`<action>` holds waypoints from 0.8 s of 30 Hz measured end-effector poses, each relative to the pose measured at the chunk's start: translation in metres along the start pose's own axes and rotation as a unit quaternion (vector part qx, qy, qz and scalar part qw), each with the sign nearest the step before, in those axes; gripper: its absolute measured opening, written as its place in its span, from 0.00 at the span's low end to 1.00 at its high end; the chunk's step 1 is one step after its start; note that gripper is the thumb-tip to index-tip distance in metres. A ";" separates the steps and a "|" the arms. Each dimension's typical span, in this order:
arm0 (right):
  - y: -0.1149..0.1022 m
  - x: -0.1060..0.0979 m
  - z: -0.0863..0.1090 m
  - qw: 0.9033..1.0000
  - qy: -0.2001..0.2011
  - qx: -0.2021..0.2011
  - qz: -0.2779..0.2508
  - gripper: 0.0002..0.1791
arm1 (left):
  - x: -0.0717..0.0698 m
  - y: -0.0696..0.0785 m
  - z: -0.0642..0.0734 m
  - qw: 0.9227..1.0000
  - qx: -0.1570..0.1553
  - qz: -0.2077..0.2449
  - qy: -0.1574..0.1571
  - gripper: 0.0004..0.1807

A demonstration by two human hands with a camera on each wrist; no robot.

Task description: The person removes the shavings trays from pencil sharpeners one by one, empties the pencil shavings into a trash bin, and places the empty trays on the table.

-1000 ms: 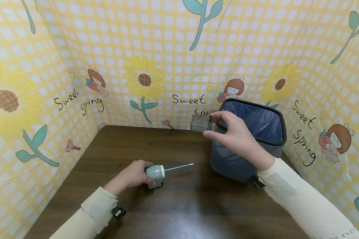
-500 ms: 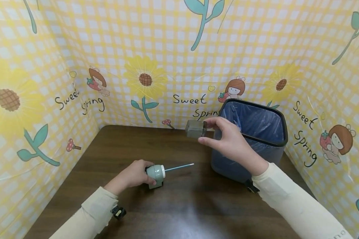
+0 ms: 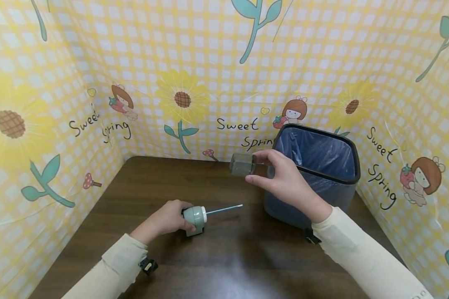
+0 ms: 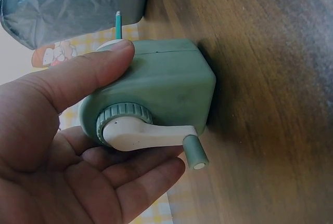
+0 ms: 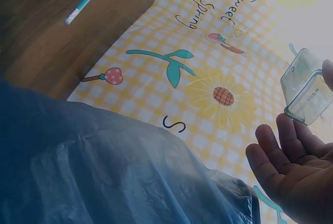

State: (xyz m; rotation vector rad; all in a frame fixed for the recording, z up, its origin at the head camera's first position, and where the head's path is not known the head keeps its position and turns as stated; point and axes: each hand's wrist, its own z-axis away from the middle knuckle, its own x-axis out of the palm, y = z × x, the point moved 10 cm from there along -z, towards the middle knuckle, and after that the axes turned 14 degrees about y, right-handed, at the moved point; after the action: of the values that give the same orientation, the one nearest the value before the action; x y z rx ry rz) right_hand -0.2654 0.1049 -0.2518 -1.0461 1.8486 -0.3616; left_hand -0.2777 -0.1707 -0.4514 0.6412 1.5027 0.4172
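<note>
My left hand grips a green hand-crank pencil sharpener on the table, thumb across its near side. From its front a blue pencil sticks out to the right. In the left wrist view the cream crank ends in a green knob. My right hand pinches a see-through grey shavings drawer by one end, between thumb and fingers. This drawer is held up above the table, just left of the bin. Bright light washes over it in the right wrist view.
A dark rubbish bin with a blue liner and black rim stands at the back right, partly behind my right hand. Yellow checked cloth walls in the back and sides of the brown wooden table.
My right hand has moved left and down with the drawer, away from the bin's opening. The left hand, sharpener and pencil have stayed in place.
</note>
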 end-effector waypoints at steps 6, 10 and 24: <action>0.004 0.005 0.002 1.000 -0.003 0.006 0.001 0.35 | 0.000 0.000 -0.001 1.000 0.000 0.000 0.002 0.38; 0.008 0.008 0.004 1.000 -0.005 0.014 0.001 0.35 | 0.001 -0.001 -0.001 1.000 0.000 0.002 0.003 0.38; 0.016 0.017 0.009 1.000 -0.007 0.017 0.000 0.35 | 0.001 -0.002 0.000 1.000 -0.001 0.006 0.003 0.38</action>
State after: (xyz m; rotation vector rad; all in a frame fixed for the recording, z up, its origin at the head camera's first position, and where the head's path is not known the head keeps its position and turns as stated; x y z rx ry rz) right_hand -0.2686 0.1026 -0.2762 -1.0235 1.8230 -0.3840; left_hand -0.2782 -0.1718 -0.4531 0.6485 1.5043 0.4296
